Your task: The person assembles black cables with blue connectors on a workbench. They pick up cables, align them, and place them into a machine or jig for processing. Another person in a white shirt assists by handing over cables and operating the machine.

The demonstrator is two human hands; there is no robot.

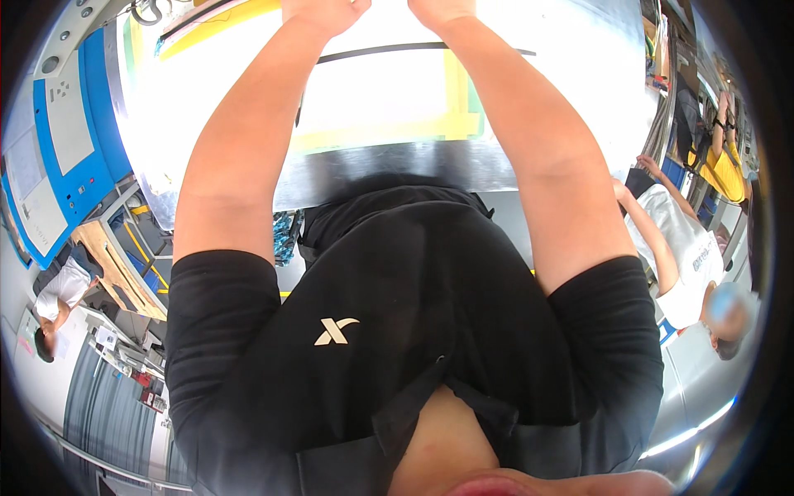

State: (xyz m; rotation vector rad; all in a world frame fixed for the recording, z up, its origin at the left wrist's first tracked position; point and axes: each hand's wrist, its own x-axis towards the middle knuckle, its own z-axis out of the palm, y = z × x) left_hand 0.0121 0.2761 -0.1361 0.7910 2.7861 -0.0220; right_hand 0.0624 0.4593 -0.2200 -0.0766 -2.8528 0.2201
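Observation:
Both my forearms reach away from me over a brightly lit white work surface (pixel 380 95). My left hand (pixel 324 13) is at the far edge of the picture, mostly cut off, with one fingertip or thumb showing on its inner side. To its right, my right hand (pixel 444 10) is also cut off, its fingers out of sight. Whether either holds anything is hidden. Between my forearms and just nearer than the hands, a thin dark strip (pixel 380 51) lies across the surface. Yellow tape (pixel 460 126) borders a nearer part of it.
A bare metal table edge (pixel 397 165) runs close to my waist. At the far left lies a yellow strip (pixel 219 29) with a dark rod. A blue and white machine (pixel 74 140) stands left. One person (pixel 666 248) in white is close on the right; others are farther off.

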